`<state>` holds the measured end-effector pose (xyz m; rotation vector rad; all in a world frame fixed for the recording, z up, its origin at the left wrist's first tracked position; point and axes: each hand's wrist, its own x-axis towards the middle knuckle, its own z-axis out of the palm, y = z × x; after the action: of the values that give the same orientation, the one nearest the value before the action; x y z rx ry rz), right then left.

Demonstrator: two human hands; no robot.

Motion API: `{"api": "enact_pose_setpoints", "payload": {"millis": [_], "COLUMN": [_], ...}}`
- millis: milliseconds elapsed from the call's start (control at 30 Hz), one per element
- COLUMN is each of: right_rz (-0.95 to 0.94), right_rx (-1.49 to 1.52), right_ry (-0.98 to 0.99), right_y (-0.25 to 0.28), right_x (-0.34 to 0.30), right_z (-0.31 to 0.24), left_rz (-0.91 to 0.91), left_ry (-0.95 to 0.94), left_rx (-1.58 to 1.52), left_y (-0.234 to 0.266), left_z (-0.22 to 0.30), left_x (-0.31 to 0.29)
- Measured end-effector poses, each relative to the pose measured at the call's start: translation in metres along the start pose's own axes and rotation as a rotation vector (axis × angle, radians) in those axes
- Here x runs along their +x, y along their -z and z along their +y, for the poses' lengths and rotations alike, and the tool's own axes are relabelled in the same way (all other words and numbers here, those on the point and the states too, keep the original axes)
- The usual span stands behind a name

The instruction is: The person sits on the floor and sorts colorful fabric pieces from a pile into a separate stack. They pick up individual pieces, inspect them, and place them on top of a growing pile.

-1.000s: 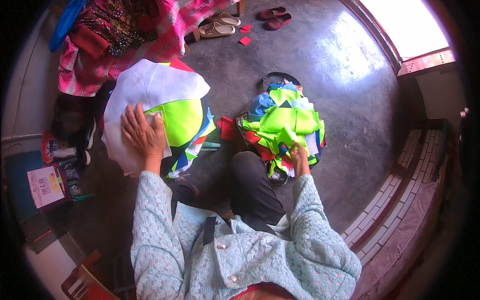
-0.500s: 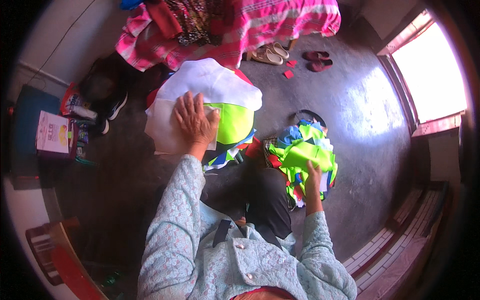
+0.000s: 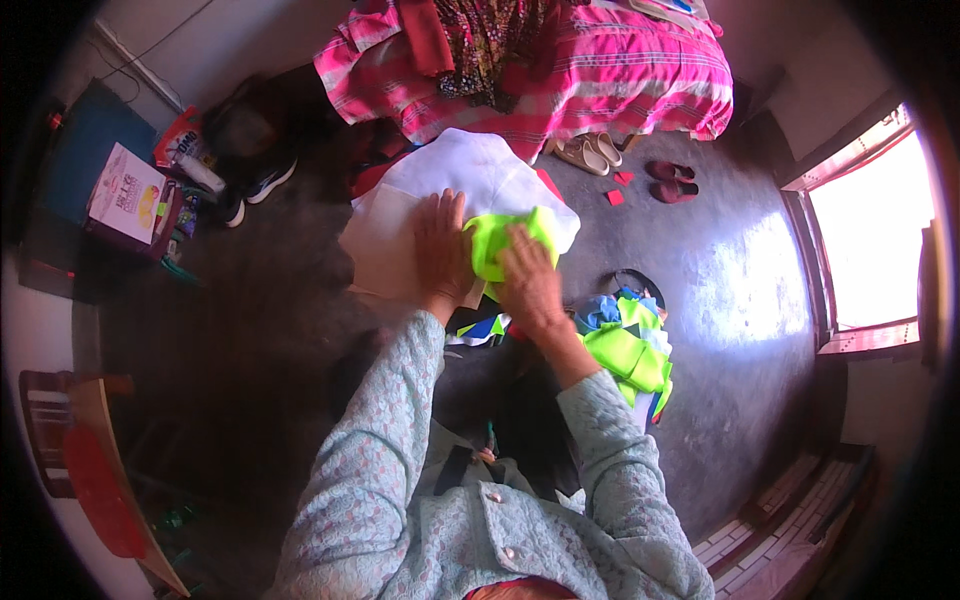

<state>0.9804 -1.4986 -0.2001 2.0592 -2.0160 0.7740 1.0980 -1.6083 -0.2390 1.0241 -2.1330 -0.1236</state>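
My left hand [image 3: 442,248] lies flat with its fingers stretched out, pressing on a large white cloth [image 3: 465,165] spread out in front of me. Beside it my right hand [image 3: 532,285] rests, fingers extended, on a neon green cloth piece [image 3: 490,235] that sits rumpled over the white cloth's right part. A paler cloth piece [image 3: 385,240] covers the left side of the white one. Blue, white and green scraps [image 3: 485,328] poke out under the near edge. To the right, on the floor, is a heap of coloured cloth scraps [image 3: 625,355].
A bed with a pink checked cover [image 3: 620,75] stands at the far side. Beige shoes [image 3: 590,152], dark red slippers [image 3: 672,182] and red scraps [image 3: 615,197] lie near it. A white box [image 3: 127,195] is at left, a wooden chair [image 3: 110,470] at lower left.
My right hand has moved from the scrap heap up and left onto the green cloth, which is now more rumpled. My left hand stays flat on the cloth. The whole view has shifted.
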Motion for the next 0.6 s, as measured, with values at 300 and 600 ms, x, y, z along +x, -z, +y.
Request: {"api": "enact_pose_setpoints", "payload": {"millis": [300, 600], "right_rz": [-0.094, -0.139], "right_rx": [-0.02, -0.043], "right_ry": [-0.09, -0.105], "right_y": [-0.039, -0.034], "right_x": [-0.018, -0.016], "right_z": [-0.021, -0.024], "left_rz": [0.113, 0.025], "left_ry": [0.291, 0.524], "left_rx": [-0.558, -0.924], "left_y": [0.007, 0.036], "left_z": [-0.004, -0.019], "left_x": [-0.007, 0.011]}}
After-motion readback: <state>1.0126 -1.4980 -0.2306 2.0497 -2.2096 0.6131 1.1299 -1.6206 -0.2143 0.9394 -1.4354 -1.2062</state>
